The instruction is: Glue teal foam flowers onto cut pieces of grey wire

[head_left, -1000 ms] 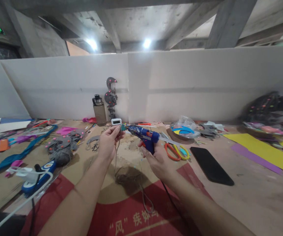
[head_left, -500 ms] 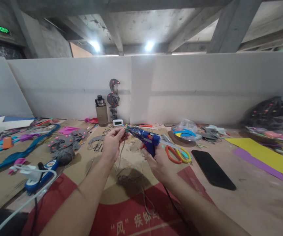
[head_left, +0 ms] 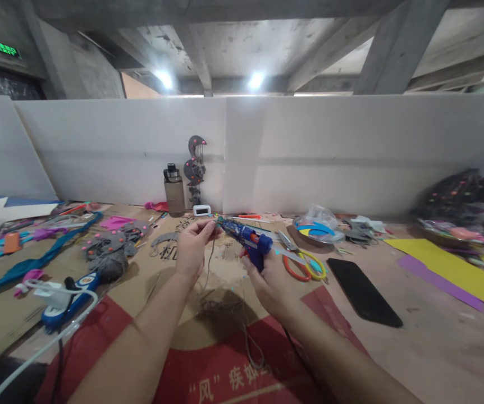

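My right hand [head_left: 269, 278] is wrapped round the grip of a blue hot glue gun [head_left: 248, 238], its nozzle pointing left and away from me. At the nozzle tip, my left hand [head_left: 194, 244] pinches a grey yarn [head_left: 211, 255] between thumb and fingers; whether a small piece is pinched with it cannot be made out. The yarn hangs down to a loose tangle [head_left: 220, 306] on the cardboard [head_left: 183, 331]. Scissors [head_left: 303, 259] with orange and yellow handles lie just right of the glue gun.
A black phone [head_left: 364, 292] lies to the right, near yellow sheets [head_left: 448, 272]. At the back stand a bottle [head_left: 174, 193] and a small white clock [head_left: 202, 211]. On the left are a power strip [head_left: 71, 300] with a white cable and a grey yarn ball [head_left: 113, 266].
Both hands hold nearly the same pose. The glue gun's rear has dipped very slightly, while its nozzle stays by the left fingertips.
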Available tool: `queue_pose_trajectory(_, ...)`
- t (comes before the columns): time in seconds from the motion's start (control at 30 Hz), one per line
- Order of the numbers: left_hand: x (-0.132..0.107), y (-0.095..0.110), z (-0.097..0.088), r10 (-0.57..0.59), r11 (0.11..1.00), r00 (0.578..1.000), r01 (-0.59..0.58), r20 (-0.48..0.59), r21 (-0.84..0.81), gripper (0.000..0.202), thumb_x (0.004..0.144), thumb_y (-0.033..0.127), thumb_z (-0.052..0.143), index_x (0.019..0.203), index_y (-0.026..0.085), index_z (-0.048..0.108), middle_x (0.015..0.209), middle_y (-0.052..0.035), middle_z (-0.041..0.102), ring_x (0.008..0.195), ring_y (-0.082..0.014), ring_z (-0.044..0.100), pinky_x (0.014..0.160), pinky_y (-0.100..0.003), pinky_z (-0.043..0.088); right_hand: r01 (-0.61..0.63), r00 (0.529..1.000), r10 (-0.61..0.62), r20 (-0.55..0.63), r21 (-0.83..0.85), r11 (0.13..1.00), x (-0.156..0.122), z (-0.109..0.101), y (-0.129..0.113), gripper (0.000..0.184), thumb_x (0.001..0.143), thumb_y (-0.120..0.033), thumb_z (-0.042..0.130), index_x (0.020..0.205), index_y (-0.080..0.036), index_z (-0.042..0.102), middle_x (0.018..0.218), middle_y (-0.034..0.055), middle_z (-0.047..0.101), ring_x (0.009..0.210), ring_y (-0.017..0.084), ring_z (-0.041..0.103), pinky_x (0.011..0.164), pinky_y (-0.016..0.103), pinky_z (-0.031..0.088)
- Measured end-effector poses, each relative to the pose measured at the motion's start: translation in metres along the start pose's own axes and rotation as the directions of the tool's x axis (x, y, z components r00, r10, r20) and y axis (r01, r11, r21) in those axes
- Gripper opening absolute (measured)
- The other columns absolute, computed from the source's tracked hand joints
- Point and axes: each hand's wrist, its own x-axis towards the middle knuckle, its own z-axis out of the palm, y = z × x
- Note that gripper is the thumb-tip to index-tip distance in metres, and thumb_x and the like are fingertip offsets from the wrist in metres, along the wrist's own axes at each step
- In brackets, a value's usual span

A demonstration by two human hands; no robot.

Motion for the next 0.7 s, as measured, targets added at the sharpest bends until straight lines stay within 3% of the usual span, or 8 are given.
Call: queue_pose_trajectory(0.7,-0.0006,-0.0008,0.0010,-0.008,1.000,1.000,0.008,0.013,-0.010,0.027,0.064,0.033,0.076,0.080,0.012,0.070,0.075,-0.0051,0.069,0.065,-0.0108,0.062,0.067,-0.025,0.050,0.002,1.000,-0.001,0.026,-0.022,1.000,-0.0026,0.0018,0.0024,0.025,0.089,-0.033,0.046,0.108,-0.019,0.053,0.098,0.0102,0.062,0.090,0.024,0.057,0.084,0.041,0.045)
